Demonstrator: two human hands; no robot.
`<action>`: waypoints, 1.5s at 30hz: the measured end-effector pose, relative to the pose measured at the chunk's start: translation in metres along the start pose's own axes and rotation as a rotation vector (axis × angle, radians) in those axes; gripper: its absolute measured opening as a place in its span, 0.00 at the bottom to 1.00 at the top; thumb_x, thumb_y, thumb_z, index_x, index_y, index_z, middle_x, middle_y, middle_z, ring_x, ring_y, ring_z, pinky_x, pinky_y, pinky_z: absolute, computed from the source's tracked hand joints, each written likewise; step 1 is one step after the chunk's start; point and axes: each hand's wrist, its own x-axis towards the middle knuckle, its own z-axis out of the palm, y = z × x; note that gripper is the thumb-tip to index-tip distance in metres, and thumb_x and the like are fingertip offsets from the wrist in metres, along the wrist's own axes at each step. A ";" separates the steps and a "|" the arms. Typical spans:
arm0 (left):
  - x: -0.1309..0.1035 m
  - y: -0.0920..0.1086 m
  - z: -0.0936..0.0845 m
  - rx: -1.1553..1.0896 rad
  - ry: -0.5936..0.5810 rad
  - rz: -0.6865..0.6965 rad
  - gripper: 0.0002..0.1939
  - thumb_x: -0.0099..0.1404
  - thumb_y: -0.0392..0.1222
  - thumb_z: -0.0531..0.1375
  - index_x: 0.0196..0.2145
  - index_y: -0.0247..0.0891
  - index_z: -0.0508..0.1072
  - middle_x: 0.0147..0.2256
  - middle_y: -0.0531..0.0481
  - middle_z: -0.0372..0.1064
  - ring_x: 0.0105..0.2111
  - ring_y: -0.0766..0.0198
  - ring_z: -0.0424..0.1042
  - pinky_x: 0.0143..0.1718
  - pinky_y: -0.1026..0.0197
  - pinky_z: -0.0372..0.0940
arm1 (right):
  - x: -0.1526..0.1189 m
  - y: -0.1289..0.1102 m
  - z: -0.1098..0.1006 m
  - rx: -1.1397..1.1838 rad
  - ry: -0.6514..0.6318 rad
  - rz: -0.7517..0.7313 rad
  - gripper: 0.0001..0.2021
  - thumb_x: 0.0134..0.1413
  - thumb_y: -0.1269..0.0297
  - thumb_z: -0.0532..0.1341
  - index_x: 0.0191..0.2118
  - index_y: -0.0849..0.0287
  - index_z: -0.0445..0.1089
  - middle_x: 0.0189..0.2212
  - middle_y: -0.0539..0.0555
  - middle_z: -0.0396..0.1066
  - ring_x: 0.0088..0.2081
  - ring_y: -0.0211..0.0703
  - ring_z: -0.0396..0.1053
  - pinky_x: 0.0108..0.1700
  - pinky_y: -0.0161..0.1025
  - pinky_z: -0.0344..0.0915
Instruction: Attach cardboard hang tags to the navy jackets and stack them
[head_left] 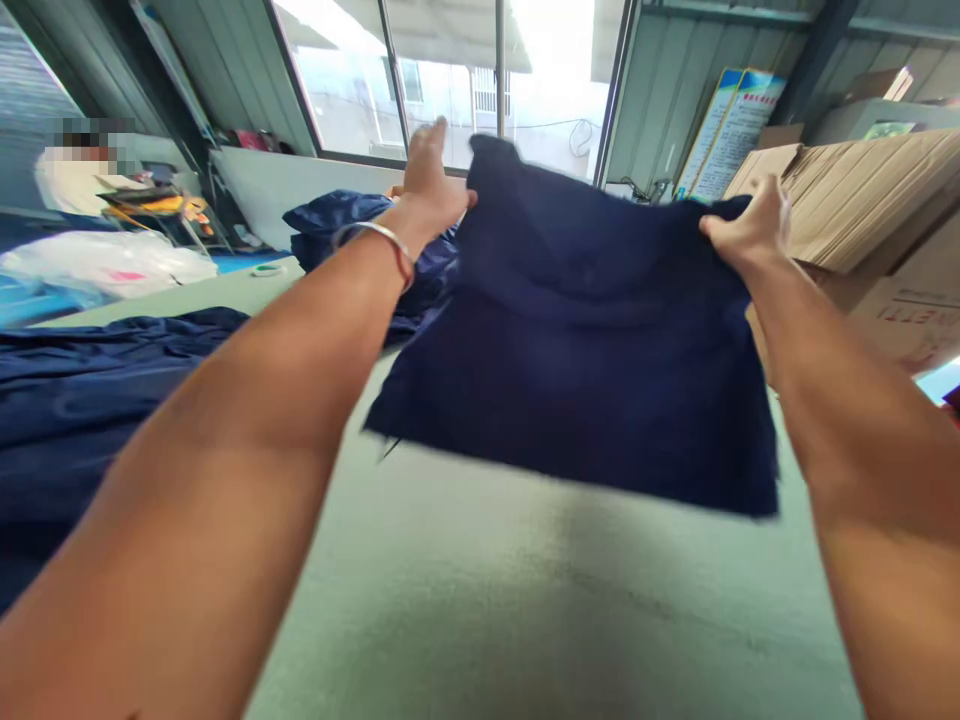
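Note:
A dark navy piece of cloth [592,350] hangs spread out in the air above the pale green table [480,600]. My left hand [435,185], with a light bangle on the wrist, grips its upper left corner. At the upper right corner, my right hand [754,225] is closed on the same cloth. The lower edge hangs free and slants down to the right, with a loose thread near its left end. Behind the cloth and my left forearm lies a bundled heap of navy fabric [330,220], partly hidden.
More navy fabric [90,400] lies folded on the table at the left. Cardboard boxes [885,200] are stacked at the right. A white plastic-wrapped bundle [105,262] and a person [82,175] are at the far left. Windows [450,70] line the back wall.

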 end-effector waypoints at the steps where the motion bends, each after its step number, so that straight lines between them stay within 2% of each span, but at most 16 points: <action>1: 0.014 -0.003 0.005 0.017 0.136 -0.042 0.38 0.66 0.36 0.54 0.63 0.09 0.38 0.67 0.24 0.32 0.68 0.45 0.33 0.65 0.52 0.36 | 0.014 -0.012 0.006 0.053 0.036 0.023 0.29 0.60 0.57 0.55 0.61 0.71 0.55 0.60 0.72 0.58 0.60 0.57 0.58 0.59 0.49 0.56; 3: 0.023 -0.014 0.020 0.060 0.228 0.022 0.35 0.68 0.33 0.52 0.65 0.16 0.39 0.69 0.31 0.32 0.69 0.53 0.34 0.66 0.55 0.35 | 0.015 -0.027 0.021 0.064 0.011 -0.188 0.25 0.62 0.61 0.51 0.60 0.70 0.58 0.60 0.69 0.57 0.62 0.55 0.55 0.60 0.50 0.54; 4: 0.019 -0.021 0.029 0.081 0.224 0.055 0.33 0.68 0.31 0.52 0.66 0.19 0.44 0.69 0.35 0.35 0.69 0.57 0.36 0.67 0.56 0.35 | 0.003 -0.029 0.031 0.032 -0.011 -0.306 0.21 0.62 0.63 0.49 0.57 0.68 0.62 0.58 0.64 0.59 0.62 0.54 0.56 0.59 0.52 0.55; 5: 0.011 -0.030 0.040 0.103 0.191 0.069 0.31 0.67 0.29 0.53 0.65 0.22 0.49 0.69 0.38 0.40 0.68 0.61 0.40 0.68 0.56 0.37 | -0.013 -0.027 0.041 -0.001 -0.071 -0.391 0.18 0.61 0.64 0.50 0.52 0.61 0.67 0.59 0.62 0.59 0.58 0.52 0.60 0.57 0.48 0.59; 8: -0.032 -0.062 0.071 0.139 0.046 0.123 0.26 0.63 0.30 0.59 0.58 0.27 0.63 0.67 0.42 0.46 0.66 0.60 0.46 0.69 0.52 0.42 | -0.074 -0.006 0.073 -0.171 -0.342 -0.372 0.14 0.58 0.67 0.54 0.46 0.64 0.71 0.57 0.65 0.62 0.47 0.53 0.70 0.50 0.47 0.65; 11: -0.083 -0.092 0.094 0.158 -0.108 0.111 0.22 0.62 0.33 0.59 0.54 0.29 0.69 0.66 0.40 0.48 0.65 0.52 0.52 0.67 0.47 0.50 | -0.119 0.021 0.096 -0.354 -0.666 -0.388 0.15 0.59 0.70 0.53 0.47 0.67 0.72 0.55 0.70 0.62 0.47 0.56 0.71 0.47 0.45 0.65; 13: -0.116 -0.108 0.102 0.169 -0.190 0.103 0.19 0.59 0.33 0.60 0.50 0.34 0.73 0.65 0.40 0.51 0.62 0.49 0.57 0.64 0.46 0.55 | -0.136 0.033 0.103 -0.386 -0.777 -0.407 0.14 0.58 0.70 0.54 0.46 0.67 0.73 0.53 0.70 0.64 0.45 0.55 0.72 0.44 0.44 0.65; 15: -0.145 -0.121 0.102 0.178 -0.237 0.097 0.18 0.57 0.34 0.62 0.47 0.36 0.76 0.62 0.39 0.55 0.61 0.47 0.58 0.63 0.44 0.57 | -0.147 0.037 0.105 -0.400 -0.829 -0.419 0.14 0.57 0.70 0.54 0.45 0.67 0.74 0.52 0.70 0.65 0.44 0.55 0.73 0.43 0.44 0.66; 20: -0.212 -0.146 0.077 0.229 -0.391 0.033 0.18 0.57 0.38 0.61 0.46 0.38 0.76 0.60 0.39 0.58 0.63 0.47 0.55 0.63 0.44 0.55 | -0.168 0.019 0.099 -0.423 -0.891 -0.474 0.16 0.57 0.70 0.52 0.45 0.67 0.74 0.51 0.69 0.67 0.43 0.53 0.73 0.42 0.43 0.66; 25: -0.280 -0.172 0.033 0.265 -0.481 -0.070 0.19 0.58 0.39 0.59 0.47 0.37 0.75 0.58 0.39 0.59 0.61 0.50 0.58 0.63 0.48 0.55 | -0.197 -0.027 0.100 -0.414 -0.932 -0.590 0.16 0.57 0.71 0.52 0.45 0.65 0.75 0.49 0.67 0.69 0.45 0.54 0.73 0.42 0.42 0.66; 29: -0.329 -0.199 -0.010 0.352 -0.508 -0.200 0.18 0.58 0.38 0.59 0.46 0.35 0.76 0.56 0.39 0.62 0.59 0.51 0.60 0.62 0.50 0.55 | -0.226 -0.082 0.111 -0.367 -0.982 -0.717 0.17 0.56 0.73 0.52 0.45 0.66 0.75 0.48 0.68 0.69 0.44 0.55 0.74 0.40 0.43 0.67; 33: -0.366 -0.220 -0.050 0.456 -0.436 -0.381 0.15 0.59 0.37 0.59 0.44 0.32 0.75 0.51 0.40 0.65 0.52 0.53 0.62 0.57 0.52 0.60 | -0.259 -0.143 0.125 -0.306 -1.010 -0.841 0.16 0.55 0.73 0.53 0.45 0.67 0.75 0.48 0.69 0.70 0.43 0.55 0.74 0.39 0.43 0.67; 36: -0.386 -0.227 -0.073 0.525 -0.372 -0.499 0.13 0.61 0.36 0.58 0.42 0.27 0.74 0.46 0.37 0.66 0.48 0.52 0.62 0.51 0.50 0.62 | -0.282 -0.189 0.137 -0.251 -1.031 -0.917 0.15 0.55 0.72 0.54 0.43 0.66 0.76 0.46 0.68 0.72 0.44 0.53 0.73 0.40 0.40 0.66; 41: -0.413 -0.232 -0.088 0.710 -0.240 -0.651 0.15 0.62 0.40 0.59 0.42 0.25 0.70 0.44 0.34 0.67 0.47 0.49 0.61 0.47 0.51 0.62 | -0.317 -0.263 0.160 -0.088 -1.073 -0.954 0.13 0.56 0.71 0.55 0.39 0.66 0.76 0.40 0.65 0.75 0.38 0.46 0.72 0.36 0.37 0.63; 43: -0.423 -0.236 -0.089 0.709 -0.237 -0.688 0.15 0.63 0.42 0.59 0.42 0.26 0.70 0.44 0.35 0.67 0.48 0.48 0.62 0.48 0.51 0.62 | -0.331 -0.293 0.170 0.120 -1.109 -0.872 0.10 0.55 0.71 0.56 0.34 0.66 0.75 0.32 0.63 0.75 0.33 0.43 0.70 0.34 0.36 0.62; 45: -0.433 -0.240 -0.089 0.683 -0.247 -0.723 0.16 0.63 0.45 0.58 0.41 0.27 0.71 0.44 0.35 0.67 0.48 0.47 0.63 0.48 0.51 0.61 | -0.344 -0.324 0.180 0.359 -1.175 -0.724 0.09 0.55 0.70 0.57 0.28 0.66 0.72 0.25 0.59 0.72 0.28 0.40 0.67 0.32 0.35 0.63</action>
